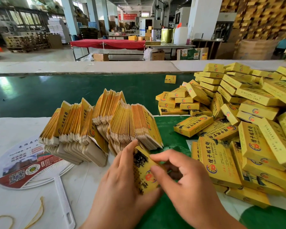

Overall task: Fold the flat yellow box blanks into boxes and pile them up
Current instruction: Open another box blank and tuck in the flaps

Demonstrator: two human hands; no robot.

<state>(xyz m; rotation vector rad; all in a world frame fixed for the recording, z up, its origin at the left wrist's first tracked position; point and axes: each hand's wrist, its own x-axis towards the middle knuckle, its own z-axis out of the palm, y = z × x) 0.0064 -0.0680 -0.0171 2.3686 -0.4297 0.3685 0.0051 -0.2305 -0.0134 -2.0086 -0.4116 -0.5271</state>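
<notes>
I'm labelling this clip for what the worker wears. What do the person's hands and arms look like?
Both the left hand and the right hand are bare: no gloves, rings, watch or wristband show. The forearms are uncovered too, with no sleeve in view down to the bottom edge of the picture.

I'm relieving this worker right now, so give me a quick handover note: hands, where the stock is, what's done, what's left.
Left hand holds one yellow blank upright from its left side.
Right hand has its fingers curled on the same blank's front, mid-fold; motion blur hides the exact fold.
Stack of flat blanks stands fanned on edge just behind the hands.
Pile of folded boxes sits to the right; one stray box lies on the green belt.
Done: a large pile folded. Left: finish this blank, then work through the stack.
</notes>
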